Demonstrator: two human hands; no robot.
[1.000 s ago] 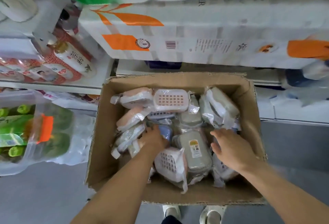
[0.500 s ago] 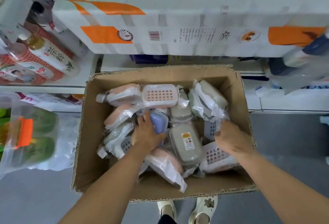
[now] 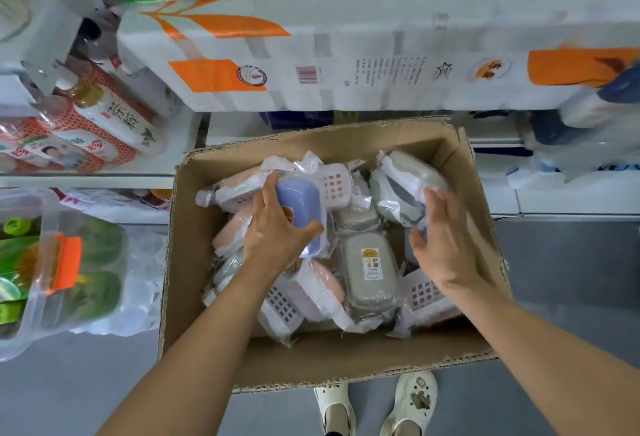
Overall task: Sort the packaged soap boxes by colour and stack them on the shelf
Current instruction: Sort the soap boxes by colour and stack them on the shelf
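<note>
- Fingers of my left hand wrap around a lilac soap box, thumb pressed on its near edge; the box is smooth, round-cornered plastic in a clear crinkly wrapper, lifted just above the pile.
- Right hand hangs with its fingers spread and loose, grasping nothing, just beside a grey-green soap box in rumpled film.
- Beneath both hands sits a brown cardboard carton with ragged, torn rims, full of wrapped soap boxes lying at all angles: peach ones at the left, a flat grey one with a small sticker in the middle, and white grid-holed trays showing through the plastic.
- Behind the carton a white shelf carries big soft packs of paper rolls, white with orange patches.
- At the left stand a bottle with a golden cap and a clear bag of green goods on the grey floor.
- My pale clogs show below the carton.
</note>
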